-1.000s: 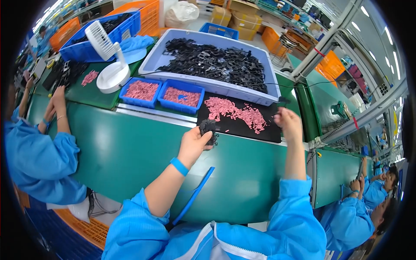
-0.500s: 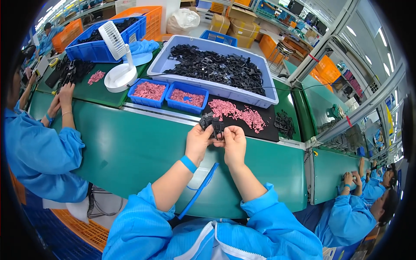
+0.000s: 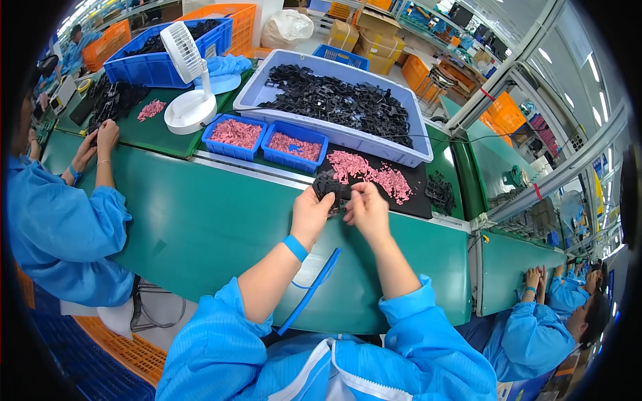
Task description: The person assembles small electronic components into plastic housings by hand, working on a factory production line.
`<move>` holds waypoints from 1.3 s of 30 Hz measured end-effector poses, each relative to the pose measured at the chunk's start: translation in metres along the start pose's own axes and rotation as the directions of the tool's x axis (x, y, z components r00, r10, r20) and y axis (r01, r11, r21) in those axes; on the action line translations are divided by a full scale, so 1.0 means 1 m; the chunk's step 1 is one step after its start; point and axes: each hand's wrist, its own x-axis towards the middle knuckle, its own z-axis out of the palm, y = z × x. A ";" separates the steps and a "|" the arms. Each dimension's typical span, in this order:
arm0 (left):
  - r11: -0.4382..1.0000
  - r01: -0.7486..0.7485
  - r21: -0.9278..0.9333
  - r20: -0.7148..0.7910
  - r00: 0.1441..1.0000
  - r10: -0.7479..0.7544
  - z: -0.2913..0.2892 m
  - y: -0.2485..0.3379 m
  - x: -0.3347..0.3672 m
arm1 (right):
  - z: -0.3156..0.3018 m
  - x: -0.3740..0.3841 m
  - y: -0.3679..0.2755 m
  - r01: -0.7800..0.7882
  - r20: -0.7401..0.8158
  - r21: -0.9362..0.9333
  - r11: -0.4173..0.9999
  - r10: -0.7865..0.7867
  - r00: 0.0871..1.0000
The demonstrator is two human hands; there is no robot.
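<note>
Over the green worktable, my left hand (image 3: 309, 217) is closed round a cluster of black plastic parts (image 3: 327, 186). Close on its right is my right hand (image 3: 368, 212), fingers curled and pinched at the edge of the black parts; whatever sits between its fingertips is too small to make out. Just beyond both hands, small pink pieces (image 3: 391, 184) lie scattered on a black mat (image 3: 418, 200). A blue strap (image 3: 313, 289) hangs below my wrists, in front of the table edge.
Two small blue bins (image 3: 231, 155) (image 3: 289, 163) hold pink pieces. Behind them stands a large pale tub (image 3: 251, 93) of black parts. A white fan (image 3: 190, 113) is to the left, loose black parts (image 3: 439, 192) to the right. Co-workers in blue sit at left (image 3: 67, 227) and right (image 3: 535, 334).
My right hand has shifted slightly right, and its fingers have turned and curled at the side of the black parts. My left hand keeps its hold, moving slightly right.
</note>
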 end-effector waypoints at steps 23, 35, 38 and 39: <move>0.938 0.161 0.306 -0.065 0.987 -0.148 -0.003 0.003 0.005 | -0.028 0.021 0.020 0.523 0.159 -0.337 0.783 -0.500 0.852; 0.945 0.126 0.303 -0.034 0.992 -0.122 0.000 0.000 0.003 | -0.018 0.020 0.017 0.675 0.195 -0.468 0.571 -0.678 0.709; 0.945 0.124 0.304 -0.008 0.992 -0.127 -0.003 0.000 0.002 | -0.017 0.020 0.018 0.695 0.199 -0.464 0.549 -0.700 0.686; 0.943 0.131 0.307 -0.004 0.991 -0.136 -0.004 0.000 0.002 | -0.017 0.020 0.020 0.688 0.168 -0.396 0.608 -0.689 0.705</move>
